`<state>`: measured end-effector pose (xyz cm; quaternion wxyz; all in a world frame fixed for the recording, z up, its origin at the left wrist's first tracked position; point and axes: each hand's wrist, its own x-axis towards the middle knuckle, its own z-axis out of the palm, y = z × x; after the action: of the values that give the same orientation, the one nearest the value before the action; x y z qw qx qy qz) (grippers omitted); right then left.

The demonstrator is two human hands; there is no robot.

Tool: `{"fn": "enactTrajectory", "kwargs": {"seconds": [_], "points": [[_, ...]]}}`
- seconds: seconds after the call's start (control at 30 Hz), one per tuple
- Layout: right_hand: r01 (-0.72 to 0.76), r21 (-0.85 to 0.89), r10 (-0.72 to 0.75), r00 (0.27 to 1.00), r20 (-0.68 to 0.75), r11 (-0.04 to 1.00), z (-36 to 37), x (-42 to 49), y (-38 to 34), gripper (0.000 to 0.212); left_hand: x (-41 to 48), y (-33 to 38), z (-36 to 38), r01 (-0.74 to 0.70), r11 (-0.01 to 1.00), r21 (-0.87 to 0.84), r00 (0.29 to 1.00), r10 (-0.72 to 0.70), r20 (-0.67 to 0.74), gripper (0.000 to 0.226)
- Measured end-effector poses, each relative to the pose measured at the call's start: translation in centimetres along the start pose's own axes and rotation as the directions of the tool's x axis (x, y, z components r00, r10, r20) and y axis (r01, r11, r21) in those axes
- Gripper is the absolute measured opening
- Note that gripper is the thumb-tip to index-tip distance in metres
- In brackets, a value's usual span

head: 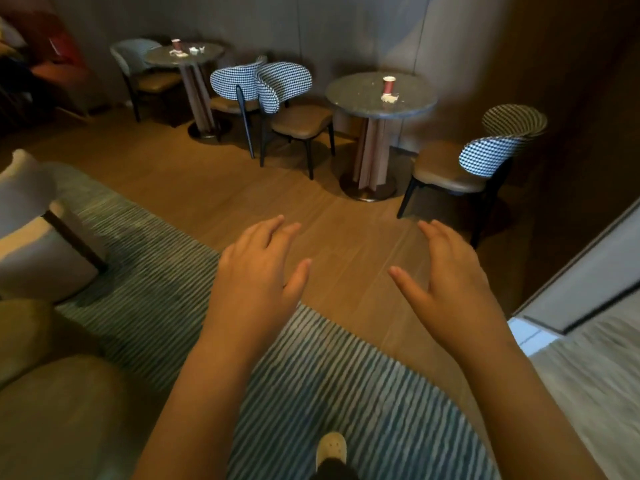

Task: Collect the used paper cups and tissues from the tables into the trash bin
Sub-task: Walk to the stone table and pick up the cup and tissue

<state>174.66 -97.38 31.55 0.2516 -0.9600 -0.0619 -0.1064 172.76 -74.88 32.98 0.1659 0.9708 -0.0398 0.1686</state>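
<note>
A red paper cup (388,85) stands upright on the nearer round table (349,98), with a crumpled white tissue (390,97) right in front of it. On the farther round table (157,58) at the back left stands another red cup (176,45), beside white tissues (196,50) and a second crumpled tissue (179,54). My left hand (258,275) and my right hand (450,278) are held out empty over the floor, palms down, fingers relaxed. Both are well short of the tables. No trash bin is in view.
Houndstooth-backed chairs (277,88) stand between the two tables, and another chair (485,157) is right of the nearer table. A striped rug (311,375) covers the floor under me. A pale armchair (31,216) and a tan seat (52,410) are at my left. My shoe (330,446) shows below.
</note>
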Motion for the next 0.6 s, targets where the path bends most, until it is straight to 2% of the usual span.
{"fn": "enactTrajectory", "kwargs": {"seconds": [0.17,0.33,0.43,0.6], "points": [[-0.005,-0.015,0.004,0.998,-0.069,1.000,0.0,12.3,1.4,0.071,13.6,-0.3,3.6,-0.049,0.996,-0.068,0.996,0.044,-0.076,0.041],[-0.123,0.086,0.130,0.989,-0.073,0.989,1.5,21.0,6.2,0.067,25.1,1.2,8.9,-0.155,0.985,-0.073,0.988,0.155,-0.005,0.043],[-0.183,0.107,0.190,0.980,-0.059,0.977,3.7,27.0,9.8,0.067,31.8,0.8,12.4,-0.161,0.986,-0.054,0.987,0.162,0.014,0.043],[-0.172,0.123,0.181,0.982,-0.059,0.977,5.2,39.6,14.8,0.066,44.0,1.3,17.4,-0.146,0.989,0.004,0.988,0.146,0.042,0.045]]}}
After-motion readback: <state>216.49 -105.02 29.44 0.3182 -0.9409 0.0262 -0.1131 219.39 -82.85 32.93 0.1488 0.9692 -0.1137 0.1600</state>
